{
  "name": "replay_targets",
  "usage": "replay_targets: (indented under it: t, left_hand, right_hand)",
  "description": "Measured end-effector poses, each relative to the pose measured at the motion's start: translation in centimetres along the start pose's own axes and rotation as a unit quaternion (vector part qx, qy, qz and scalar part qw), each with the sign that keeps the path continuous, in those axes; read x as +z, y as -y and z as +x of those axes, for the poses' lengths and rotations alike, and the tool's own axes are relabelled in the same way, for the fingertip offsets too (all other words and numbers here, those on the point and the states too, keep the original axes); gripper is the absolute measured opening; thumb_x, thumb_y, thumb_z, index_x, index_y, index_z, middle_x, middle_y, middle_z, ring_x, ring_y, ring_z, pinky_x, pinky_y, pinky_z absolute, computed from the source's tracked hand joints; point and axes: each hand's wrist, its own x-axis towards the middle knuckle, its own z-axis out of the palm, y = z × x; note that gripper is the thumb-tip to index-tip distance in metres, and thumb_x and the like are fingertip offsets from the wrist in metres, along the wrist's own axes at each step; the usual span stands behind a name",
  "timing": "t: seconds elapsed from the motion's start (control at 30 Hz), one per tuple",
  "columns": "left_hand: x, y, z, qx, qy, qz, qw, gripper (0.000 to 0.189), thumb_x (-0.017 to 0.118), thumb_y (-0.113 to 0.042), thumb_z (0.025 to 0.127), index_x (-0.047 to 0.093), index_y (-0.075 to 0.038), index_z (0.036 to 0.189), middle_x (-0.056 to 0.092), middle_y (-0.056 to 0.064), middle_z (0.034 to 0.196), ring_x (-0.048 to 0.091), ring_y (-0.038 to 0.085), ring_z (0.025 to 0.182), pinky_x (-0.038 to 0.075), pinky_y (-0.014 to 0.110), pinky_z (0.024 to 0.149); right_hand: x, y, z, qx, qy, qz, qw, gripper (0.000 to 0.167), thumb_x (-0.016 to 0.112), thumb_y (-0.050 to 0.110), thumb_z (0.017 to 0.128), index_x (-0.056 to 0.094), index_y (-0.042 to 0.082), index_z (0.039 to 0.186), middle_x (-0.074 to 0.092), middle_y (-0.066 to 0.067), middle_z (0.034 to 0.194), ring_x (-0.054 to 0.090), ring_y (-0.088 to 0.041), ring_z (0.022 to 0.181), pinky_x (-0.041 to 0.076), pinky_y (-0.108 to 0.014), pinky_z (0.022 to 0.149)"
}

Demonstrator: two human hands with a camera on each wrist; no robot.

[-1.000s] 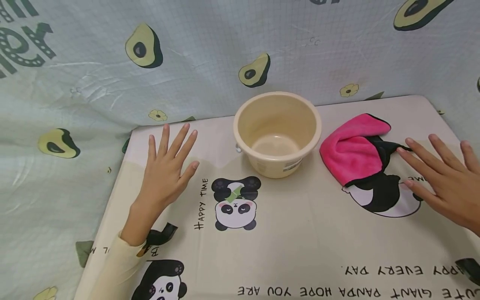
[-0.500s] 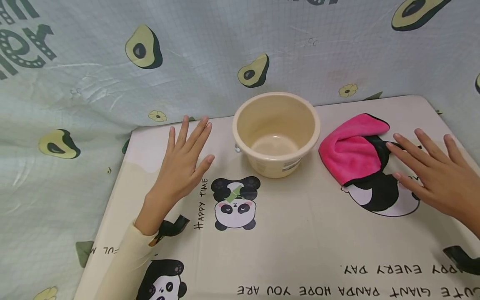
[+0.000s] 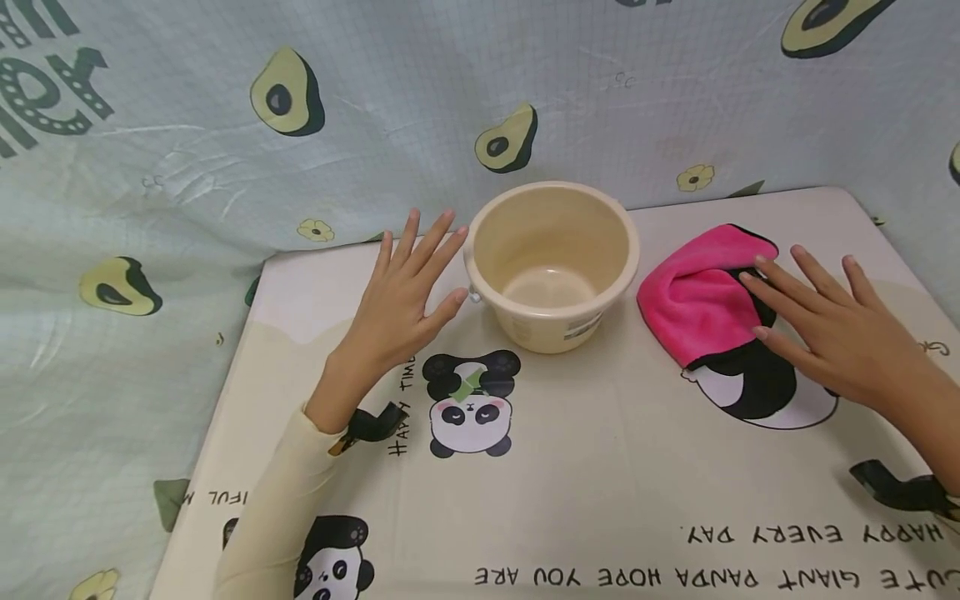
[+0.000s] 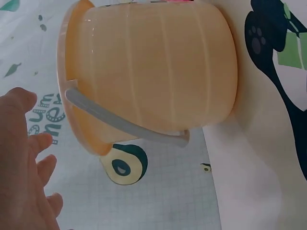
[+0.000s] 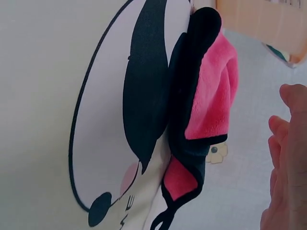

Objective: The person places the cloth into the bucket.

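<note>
A cream plastic bucket [image 3: 547, 329] stands upright at the back middle of the table. Its pale grey handle [image 4: 124, 125] hangs down its side in the left wrist view. Left of the bucket my left hand [image 3: 401, 304] is spread, fingertips close by the rim and holding nothing. On the right lies a crumpled pink cloth [image 3: 705, 308] with black edging and a black loop [image 5: 164, 219]. My right hand [image 3: 840, 333], fingers spread and holding nothing, hovers over the cloth's right part and hides some of it.
A cream table cover [image 3: 585, 475] with printed pandas and lettering lies beneath everything. Behind it and along the left hangs a pale sheet [image 3: 390, 108] with avocado prints. Black straps show at both wrists.
My left hand has moved right and away from me, up to the bucket. My right hand has moved left, over the cloth. Bucket and cloth have stayed put.
</note>
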Motion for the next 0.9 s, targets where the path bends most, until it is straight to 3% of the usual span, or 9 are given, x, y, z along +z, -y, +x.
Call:
replay_targets:
  t: [0.2, 0.37, 0.67, 0.77, 0.9]
  left_hand:
    - [0.6, -0.1, 1.3, -0.012, -0.002, -0.061, 0.9981, 0.071, 0.049, -0.052, 0.099, 0.029, -0.026, 0.162, 0.015, -0.009, 0.170, 0.003, 0.022, 0.157, 0.004, 0.056, 0.125]
    - [1.2, -0.1, 2.4, -0.030, 0.010, -0.127, 0.9914, 0.075, 0.056, -0.048, 0.097, 0.028, -0.026, 0.162, 0.018, -0.009, 0.169, 0.007, 0.018, 0.157, 0.012, 0.049, 0.126]
    - [2.3, 0.5, 3.4, -0.030, 0.041, -0.254, 0.9657, 0.081, 0.068, -0.038, 0.092, 0.030, -0.018, 0.161, 0.017, -0.008, 0.169, 0.013, 0.007, 0.154, 0.021, 0.044, 0.124]
    - [2.4, 0.6, 3.5, -0.030, 0.051, -0.279, 0.9586, 0.080, 0.070, -0.035, 0.092, 0.032, -0.014, 0.160, 0.018, -0.008, 0.169, 0.015, 0.008, 0.154, 0.021, 0.042, 0.124]
    - [2.7, 0.7, 3.5, -0.038, 0.063, -0.314, 0.9466, 0.080, 0.071, -0.033, 0.092, 0.033, -0.014, 0.160, 0.019, -0.009, 0.168, 0.017, 0.010, 0.154, 0.029, 0.048, 0.121]
  right_hand:
    - [0.6, 0.1, 1.0, 0.005, 0.008, 0.021, 0.9997, 0.078, 0.054, 0.046, 0.101, 0.014, 0.027, 0.165, 0.019, -0.017, 0.168, -0.012, -0.029, 0.156, -0.017, -0.055, 0.121]
    - [1.3, 0.0, 2.0, -0.010, 0.011, 0.041, 0.9990, 0.077, 0.058, 0.045, 0.099, 0.022, 0.024, 0.164, 0.021, -0.017, 0.167, -0.007, -0.035, 0.156, -0.013, -0.059, 0.121]
    - [2.5, -0.4, 3.9, 0.010, 0.041, 0.099, 0.9942, 0.097, 0.074, 0.045, 0.087, 0.021, 0.018, 0.163, 0.022, -0.021, 0.164, 0.006, -0.046, 0.153, 0.005, -0.071, 0.119]
    - [2.7, -0.5, 4.4, 0.018, 0.050, 0.122, 0.9911, 0.104, 0.079, 0.041, 0.081, 0.021, 0.013, 0.163, 0.020, -0.022, 0.164, 0.005, -0.048, 0.153, 0.009, -0.074, 0.117]
    - [3.0, -0.8, 5.2, 0.027, 0.068, 0.145, 0.9867, 0.110, 0.081, 0.041, 0.078, 0.018, 0.010, 0.163, 0.014, -0.024, 0.165, 0.000, -0.050, 0.152, 0.010, -0.077, 0.114]
